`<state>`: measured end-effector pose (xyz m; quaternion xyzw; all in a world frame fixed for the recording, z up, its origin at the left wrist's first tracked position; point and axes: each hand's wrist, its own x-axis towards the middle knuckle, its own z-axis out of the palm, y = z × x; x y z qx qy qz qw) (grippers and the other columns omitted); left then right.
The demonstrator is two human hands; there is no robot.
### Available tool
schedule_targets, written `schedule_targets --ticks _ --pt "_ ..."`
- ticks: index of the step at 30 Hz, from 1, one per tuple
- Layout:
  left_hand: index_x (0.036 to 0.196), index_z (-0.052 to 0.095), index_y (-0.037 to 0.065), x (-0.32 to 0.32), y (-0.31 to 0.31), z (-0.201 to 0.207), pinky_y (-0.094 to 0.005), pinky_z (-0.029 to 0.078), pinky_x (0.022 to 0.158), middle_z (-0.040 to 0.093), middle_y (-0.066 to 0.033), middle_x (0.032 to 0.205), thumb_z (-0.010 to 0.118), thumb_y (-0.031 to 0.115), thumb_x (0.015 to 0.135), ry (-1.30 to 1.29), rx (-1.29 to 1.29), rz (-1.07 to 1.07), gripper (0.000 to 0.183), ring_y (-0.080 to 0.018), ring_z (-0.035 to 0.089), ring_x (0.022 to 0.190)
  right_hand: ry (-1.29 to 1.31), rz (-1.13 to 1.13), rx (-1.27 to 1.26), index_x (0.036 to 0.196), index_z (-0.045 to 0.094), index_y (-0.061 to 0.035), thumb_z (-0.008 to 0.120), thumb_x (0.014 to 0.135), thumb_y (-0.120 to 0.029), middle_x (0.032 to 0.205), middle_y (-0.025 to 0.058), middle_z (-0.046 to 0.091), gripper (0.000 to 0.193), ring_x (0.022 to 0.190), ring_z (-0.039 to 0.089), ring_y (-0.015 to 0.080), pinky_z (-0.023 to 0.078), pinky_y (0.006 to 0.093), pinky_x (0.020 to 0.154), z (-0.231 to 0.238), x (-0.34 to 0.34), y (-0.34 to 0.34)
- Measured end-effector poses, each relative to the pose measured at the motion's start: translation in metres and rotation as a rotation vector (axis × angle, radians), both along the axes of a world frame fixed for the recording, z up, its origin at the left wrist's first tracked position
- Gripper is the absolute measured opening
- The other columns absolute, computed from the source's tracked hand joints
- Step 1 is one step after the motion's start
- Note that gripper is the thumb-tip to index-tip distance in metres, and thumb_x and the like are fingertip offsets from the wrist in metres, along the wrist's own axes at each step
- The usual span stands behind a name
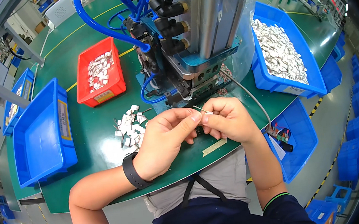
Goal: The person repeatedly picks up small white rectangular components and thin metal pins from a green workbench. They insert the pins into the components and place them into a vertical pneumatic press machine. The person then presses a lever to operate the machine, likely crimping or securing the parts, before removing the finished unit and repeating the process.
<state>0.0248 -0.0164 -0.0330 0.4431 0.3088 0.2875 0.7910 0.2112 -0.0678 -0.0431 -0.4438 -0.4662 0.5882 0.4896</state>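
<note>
Close together in front of the press-like machine point(200, 61), both my hands pinch at a small white part with thin wire leads point(202, 110). My right hand point(235, 119) grips its white body between thumb and index finger. The thumb and index finger of my left hand point(164, 133) are closed at the other side of it, and the fingers hide most of the part. A loose pile of similar white parts point(130, 125) lies on the green table, just left of my left hand.
A red bin point(102, 94) and a large blue bin point(302, 82) hold white parts. Another blue bin point(40, 136) stands at the left. Blue air hoses point(99, 26) loop off the machine. A grey cable point(248, 91) runs down to a lower blue bin point(303, 151) beside the table edge.
</note>
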Motion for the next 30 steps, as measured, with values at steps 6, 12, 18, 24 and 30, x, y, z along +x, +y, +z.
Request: schedule_targets --ticks 6,12,18,24,30 --pt "0.099 0.063 -0.001 -0.002 0.001 -0.002 -0.0239 0.047 0.065 0.064 -0.0052 0.088 0.061 0.014 0.093 0.055 0.074 0.027 0.016 -0.0094 0.057 0.072 -0.011 0.018 -0.078 0.089 0.062 -0.0006 0.062 0.091 -0.016 0.071 0.0036 0.062 0.015 0.05 0.048 0.0034 0.034 0.019 0.041 0.005 -0.001 -0.003" --pt "0.103 0.06 0.0 -0.002 0.001 0.0 -0.0237 0.046 0.064 0.061 -0.0043 0.086 0.06 0.015 0.094 0.058 0.082 0.028 0.018 -0.009 0.056 0.07 0.031 0.012 -0.114 0.085 0.064 -0.0012 0.063 0.09 -0.014 0.067 0.004 0.061 0.014 0.047 0.046 0.003 0.032 0.0187 0.038 0.008 -0.002 0.0" --pt "0.103 0.054 0.003 -0.004 -0.008 0.0 -0.0237 0.045 0.06 0.057 -0.002 0.085 0.058 0.017 0.095 0.111 0.037 -0.118 0.016 -0.008 0.054 0.069 0.283 -0.299 -0.043 0.074 0.06 -0.0006 0.063 0.088 -0.012 0.056 0.0039 0.056 0.018 0.038 0.038 0.0041 0.028 0.02 0.035 -0.002 0.005 0.004" --pt "0.102 0.053 0.002 -0.006 -0.016 -0.007 -0.0207 0.043 0.061 0.054 0.0018 0.079 0.058 0.015 0.095 0.21 0.225 -0.306 0.016 -0.0046 0.049 0.068 0.339 -0.373 -0.032 0.072 0.058 -0.0001 0.062 0.087 -0.011 0.055 0.0042 0.053 0.02 0.036 0.035 0.005 0.024 0.0211 0.034 -0.001 0.005 0.011" --pt "0.102 0.052 0.001 -0.006 -0.016 -0.006 -0.0206 0.042 0.062 0.054 0.0025 0.079 0.059 0.016 0.095 0.248 0.254 -0.337 0.017 -0.0039 0.049 0.069 0.311 -0.402 -0.084 0.072 0.057 0.001 0.062 0.086 -0.014 0.056 0.0048 0.053 0.021 0.037 0.036 0.0052 0.025 0.0211 0.034 0.0 0.006 0.016"
